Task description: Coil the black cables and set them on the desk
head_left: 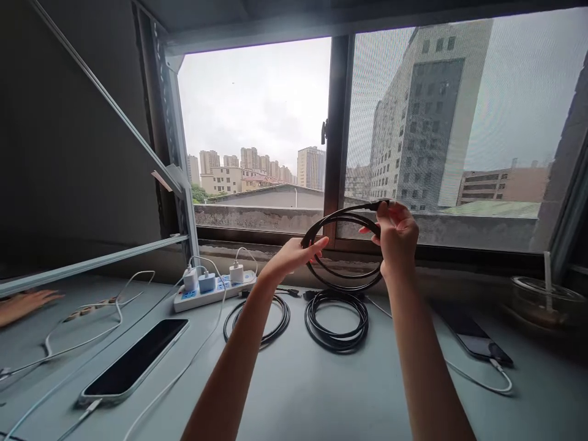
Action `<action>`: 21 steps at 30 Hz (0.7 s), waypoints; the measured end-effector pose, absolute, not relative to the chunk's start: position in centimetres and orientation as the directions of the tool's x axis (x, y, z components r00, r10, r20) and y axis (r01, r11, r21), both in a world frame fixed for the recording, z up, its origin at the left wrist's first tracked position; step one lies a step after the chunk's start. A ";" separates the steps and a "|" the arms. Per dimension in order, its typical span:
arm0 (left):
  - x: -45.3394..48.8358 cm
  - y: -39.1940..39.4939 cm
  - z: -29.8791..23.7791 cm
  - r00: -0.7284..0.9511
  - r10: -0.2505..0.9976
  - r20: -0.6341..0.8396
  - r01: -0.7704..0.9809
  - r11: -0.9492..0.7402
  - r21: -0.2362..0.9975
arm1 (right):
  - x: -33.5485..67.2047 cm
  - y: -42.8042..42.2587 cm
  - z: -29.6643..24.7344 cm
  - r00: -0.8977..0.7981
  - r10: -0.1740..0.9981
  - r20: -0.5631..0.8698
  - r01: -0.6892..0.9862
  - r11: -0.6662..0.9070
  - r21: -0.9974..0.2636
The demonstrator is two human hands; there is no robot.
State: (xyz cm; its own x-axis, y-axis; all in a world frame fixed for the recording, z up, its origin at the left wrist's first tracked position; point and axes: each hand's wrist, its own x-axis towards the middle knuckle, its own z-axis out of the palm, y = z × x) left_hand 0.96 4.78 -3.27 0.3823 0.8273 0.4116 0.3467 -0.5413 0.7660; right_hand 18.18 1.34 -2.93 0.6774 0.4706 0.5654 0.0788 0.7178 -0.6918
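Observation:
A black cable (pixel 351 288) hangs in loose loops between my two hands, raised above the table in front of the window. My left hand (pixel 294 254) is closed round the left side of the loops, thumb on top. With bent fingers my right hand (pixel 399 236) grips the right side and pinches the cable's end near its black connector. Below lie two more coiled black cables: a thick coil (pixel 337 350) under the held loops, and another coil (pixel 285 318) partly hidden behind my left forearm.
A white power strip (pixel 179 304) with several plugs sits at the back left. One phone (pixel 138 361) charges at left, another phone (pixel 482 346) at right. A lidded cup (pixel 546 300) with a straw stands far right. Another person's hand (pixel 27 306) rests near white cords at far left.

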 end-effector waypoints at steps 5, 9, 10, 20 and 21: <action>1.4 5.4 -4.0 0.298 0.892 0.341 0.371 -0.437 0.819 | 17.8 0.9 -3.0 0.626 0.471 0.622 0.137 0.719 -0.682; 1.9 6.2 -4.8 0.229 0.888 0.400 0.427 -0.460 0.778 | 18.2 0.3 -3.2 0.460 0.492 0.739 0.343 0.669 -0.660; 1.9 6.4 -5.0 0.210 0.884 0.417 0.450 -0.466 0.762 | 18.5 0.1 -3.4 0.396 0.521 0.757 0.398 0.645 -0.652; 1.9 6.0 -3.9 0.041 0.850 0.525 0.402 -0.495 0.770 | 20.7 1.2 -4.8 0.231 0.765 0.601 0.602 0.373 -0.706; 2.0 6.0 -3.8 0.055 0.856 0.514 0.403 -0.490 0.773 | 20.7 1.5 -4.9 0.248 0.778 0.577 0.605 0.341 -0.719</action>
State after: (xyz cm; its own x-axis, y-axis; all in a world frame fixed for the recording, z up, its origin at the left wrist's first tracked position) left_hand 1.95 5.98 -3.81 0.0548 0.8558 0.5144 0.4026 -0.4904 0.7730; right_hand 20.73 1.50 -4.86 0.2478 0.7779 0.5774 0.6050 0.3413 -0.7194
